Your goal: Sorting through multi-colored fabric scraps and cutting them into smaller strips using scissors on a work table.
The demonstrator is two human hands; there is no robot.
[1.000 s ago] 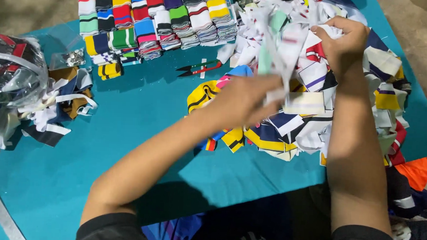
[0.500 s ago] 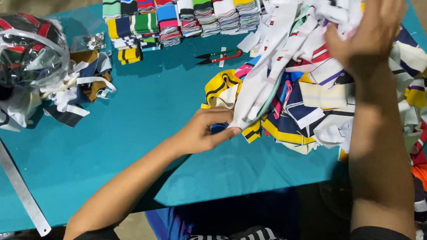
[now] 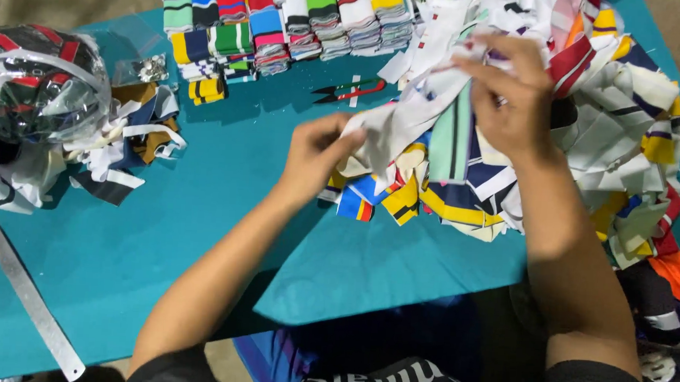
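We hold a pale knit strip (image 3: pixel 404 117) stretched between our hands: the left hand (image 3: pixel 311 155) pinches its lower end with closed fingers, and the right hand (image 3: pixel 512 99) grips the upper end, raised above the heap. Under and beyond the right hand lies the big loose pile of striped fabric pieces (image 3: pixel 617 150), unsorted and large. Ahead of the left hand, small red-handled snips (image 3: pixel 352 91) rest on the teal table cover (image 3: pixel 201 223), and past them stand neat folded stacks of striped pieces (image 3: pixel 286 20), several rows already sorted. Far to the left sit scrap offcuts (image 3: pixel 128 143), a plastic-wrapped bundle (image 3: pixel 31 86) and a metal ruler (image 3: pixel 29 300). We judge much remains.
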